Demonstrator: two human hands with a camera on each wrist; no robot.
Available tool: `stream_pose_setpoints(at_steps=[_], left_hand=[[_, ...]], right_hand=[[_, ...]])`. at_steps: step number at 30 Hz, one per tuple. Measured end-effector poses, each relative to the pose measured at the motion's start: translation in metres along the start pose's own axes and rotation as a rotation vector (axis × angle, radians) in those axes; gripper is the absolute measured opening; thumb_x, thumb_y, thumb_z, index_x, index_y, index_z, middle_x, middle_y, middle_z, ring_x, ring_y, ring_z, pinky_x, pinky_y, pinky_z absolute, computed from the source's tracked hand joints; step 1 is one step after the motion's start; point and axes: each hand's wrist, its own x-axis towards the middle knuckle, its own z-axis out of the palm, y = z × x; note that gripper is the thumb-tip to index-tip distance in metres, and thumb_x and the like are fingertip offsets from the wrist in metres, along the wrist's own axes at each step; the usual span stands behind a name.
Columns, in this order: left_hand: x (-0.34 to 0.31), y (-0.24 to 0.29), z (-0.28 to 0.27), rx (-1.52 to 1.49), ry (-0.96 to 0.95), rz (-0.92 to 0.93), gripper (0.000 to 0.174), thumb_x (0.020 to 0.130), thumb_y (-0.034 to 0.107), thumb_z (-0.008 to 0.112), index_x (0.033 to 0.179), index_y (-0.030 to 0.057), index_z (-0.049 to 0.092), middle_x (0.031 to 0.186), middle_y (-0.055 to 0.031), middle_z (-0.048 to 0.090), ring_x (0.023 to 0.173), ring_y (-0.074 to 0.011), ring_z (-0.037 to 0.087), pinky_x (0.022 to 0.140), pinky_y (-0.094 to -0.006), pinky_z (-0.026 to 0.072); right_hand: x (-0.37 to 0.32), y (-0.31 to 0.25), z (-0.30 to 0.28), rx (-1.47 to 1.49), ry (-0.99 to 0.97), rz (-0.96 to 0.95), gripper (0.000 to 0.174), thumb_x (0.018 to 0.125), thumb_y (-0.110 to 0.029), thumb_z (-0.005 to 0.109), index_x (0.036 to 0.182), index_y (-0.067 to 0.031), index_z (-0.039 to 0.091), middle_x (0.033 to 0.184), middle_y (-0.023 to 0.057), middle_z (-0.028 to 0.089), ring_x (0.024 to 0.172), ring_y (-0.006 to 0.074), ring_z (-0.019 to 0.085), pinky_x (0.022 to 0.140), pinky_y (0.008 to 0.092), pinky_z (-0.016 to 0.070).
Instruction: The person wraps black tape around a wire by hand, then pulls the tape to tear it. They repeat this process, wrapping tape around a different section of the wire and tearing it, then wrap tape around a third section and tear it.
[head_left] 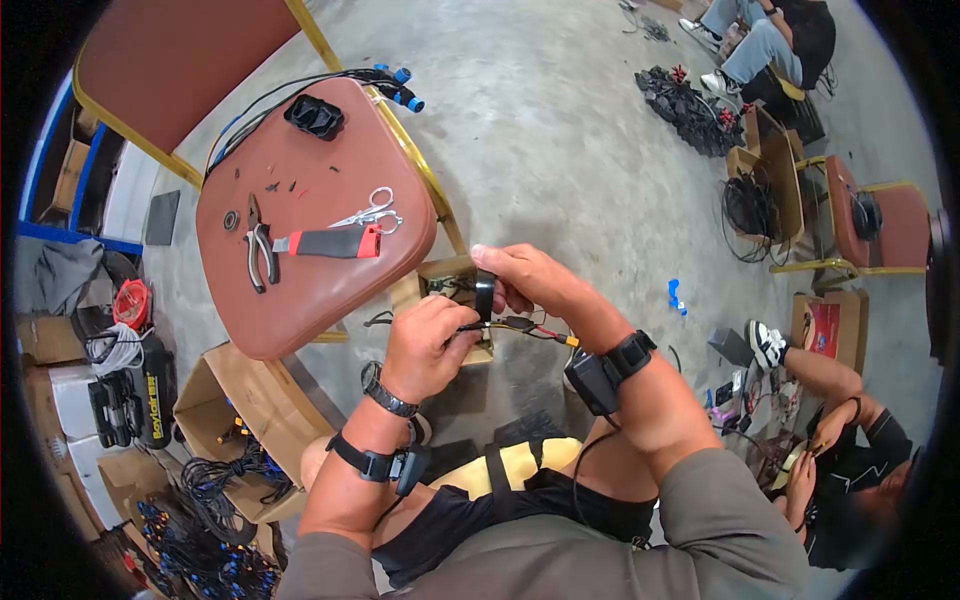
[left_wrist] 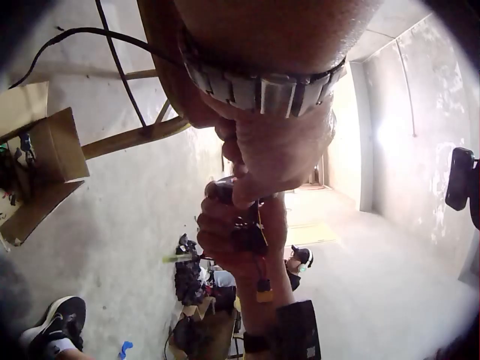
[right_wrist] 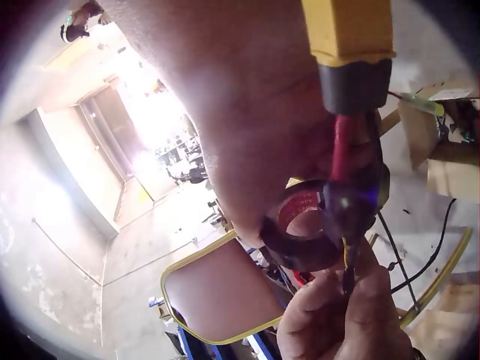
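Note:
My right hand [head_left: 532, 282] grips a roll of black electrical tape [right_wrist: 279, 241], its red-printed core showing in the right wrist view. The left hand [head_left: 424, 345] pinches a thin cable [right_wrist: 348, 277] between thumb and fingers, just beside the roll. Along that cable runs a black-wrapped lump [right_wrist: 349, 206], close against the tape roll. Beyond it, red wire leads to a yellow connector [head_left: 572, 341], which hangs near the right wrist. In the left wrist view the right hand partly hides behind the left.
On the brown chair seat [head_left: 300, 300] lie pliers [head_left: 261, 255], scissors [head_left: 372, 212], a red-and-black handled tool [head_left: 335, 242] and a black tray [head_left: 314, 117]. An open carton [head_left: 230, 385] with cables stands lower left. A small box [head_left: 440, 275] sits beneath the hands. Another person sits at right.

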Motion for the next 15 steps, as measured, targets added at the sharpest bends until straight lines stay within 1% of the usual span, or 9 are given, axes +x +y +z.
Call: stream_pose_setpoints(at_steps=[2, 3, 5, 6, 8, 9, 12, 14, 15], left_hand=[[0.0, 0.0, 0.002, 0.006, 0.013, 0.058, 0.025, 0.068, -0.001, 0.079, 0.088, 0.0039, 0.066, 0.078, -0.0109, 0.064, 0.069, -0.0311, 0.061, 0.061, -0.0396, 0.0477], [-0.001, 0.0, 0.003, 0.005, 0.008, 0.061, 0.025, 0.068, -0.001, 0.079, 0.088, 0.0039, 0.066, 0.078, -0.0109, 0.064, 0.069, -0.0311, 0.061, 0.061, -0.0396, 0.0477], [-0.002, 0.0, 0.005, 0.021, 0.007, 0.046, 0.026, 0.067, -0.001, 0.079, 0.09, 0.004, 0.067, 0.078, -0.0107, 0.064, 0.069, -0.0309, 0.061, 0.061, -0.0398, 0.0474], [-0.002, 0.001, 0.006, 0.02, 0.002, 0.049, 0.026, 0.067, -0.001, 0.079, 0.09, 0.004, 0.067, 0.078, -0.0107, 0.064, 0.069, -0.0309, 0.061, 0.061, -0.0398, 0.0474], [-0.002, 0.001, 0.007, 0.023, -0.011, 0.02, 0.024, 0.068, 0.0, 0.078, 0.089, 0.0035, 0.068, 0.077, -0.011, 0.063, 0.069, -0.0312, 0.061, 0.061, -0.0396, 0.0472], [-0.002, 0.001, 0.007, 0.022, -0.016, 0.023, 0.024, 0.068, 0.0, 0.078, 0.089, 0.0035, 0.068, 0.077, -0.011, 0.063, 0.069, -0.0312, 0.061, 0.061, -0.0396, 0.0472], [-0.002, -0.001, 0.007, 0.04, -0.05, -0.02, 0.022, 0.07, 0.001, 0.077, 0.089, 0.0026, 0.067, 0.077, -0.0122, 0.062, 0.07, -0.0324, 0.061, 0.061, -0.0393, 0.0472], [-0.004, -0.005, 0.008, 0.072, -0.046, -0.115, 0.018, 0.074, 0.001, 0.075, 0.091, 0.0012, 0.067, 0.076, -0.0121, 0.062, 0.068, -0.0299, 0.06, 0.062, -0.0365, 0.0469], [-0.005, -0.005, 0.008, 0.077, -0.045, -0.112, 0.018, 0.074, 0.001, 0.075, 0.091, 0.0012, 0.067, 0.076, -0.0121, 0.062, 0.068, -0.0299, 0.06, 0.062, -0.0365, 0.0469]], right_hand=[[-0.001, -0.003, 0.001, -0.091, 0.016, 0.063, 0.063, 0.096, -0.06, 0.049, 0.07, -0.0057, 0.065, 0.059, 0.0039, 0.058, 0.047, 0.0105, 0.046, 0.043, 0.027, 0.0329], [-0.001, -0.003, 0.002, -0.086, 0.019, 0.062, 0.063, 0.096, -0.06, 0.049, 0.07, -0.0057, 0.065, 0.059, 0.0039, 0.058, 0.047, 0.0105, 0.046, 0.043, 0.027, 0.0329], [-0.001, -0.004, 0.001, -0.173, 0.041, 0.078, 0.068, 0.096, -0.063, 0.048, 0.067, -0.0038, 0.065, 0.058, 0.0056, 0.059, 0.049, 0.0127, 0.05, 0.044, 0.0295, 0.0375], [0.0, -0.002, 0.001, -0.168, 0.045, 0.078, 0.068, 0.096, -0.063, 0.048, 0.067, -0.0038, 0.065, 0.058, 0.0056, 0.059, 0.049, 0.0127, 0.05, 0.044, 0.0295, 0.0375], [0.005, 0.005, -0.001, -0.243, 0.059, 0.029, 0.076, 0.094, -0.069, 0.045, 0.07, -0.0002, 0.067, 0.061, 0.0089, 0.062, 0.052, 0.0174, 0.057, 0.047, 0.0334, 0.0439], [0.007, 0.008, -0.002, -0.238, 0.063, 0.028, 0.076, 0.094, -0.069, 0.045, 0.07, -0.0002, 0.067, 0.061, 0.0089, 0.062, 0.052, 0.0174, 0.057, 0.047, 0.0334, 0.0439], [0.01, 0.01, -0.007, -0.355, 0.08, 0.016, 0.074, 0.097, -0.065, 0.045, 0.075, 0.0024, 0.068, 0.064, 0.0096, 0.063, 0.057, 0.0185, 0.059, 0.051, 0.0347, 0.0465], [0.006, 0.005, -0.007, -0.268, 0.219, -0.173, 0.058, 0.098, -0.051, 0.055, 0.082, 0.0036, 0.069, 0.067, 0.0088, 0.063, 0.062, 0.0164, 0.059, 0.056, 0.0336, 0.0472], [0.005, 0.003, -0.007, -0.268, 0.219, -0.178, 0.058, 0.098, -0.051, 0.055, 0.082, 0.0036, 0.069, 0.067, 0.0088, 0.063, 0.062, 0.0164, 0.059, 0.056, 0.0336, 0.0472]])
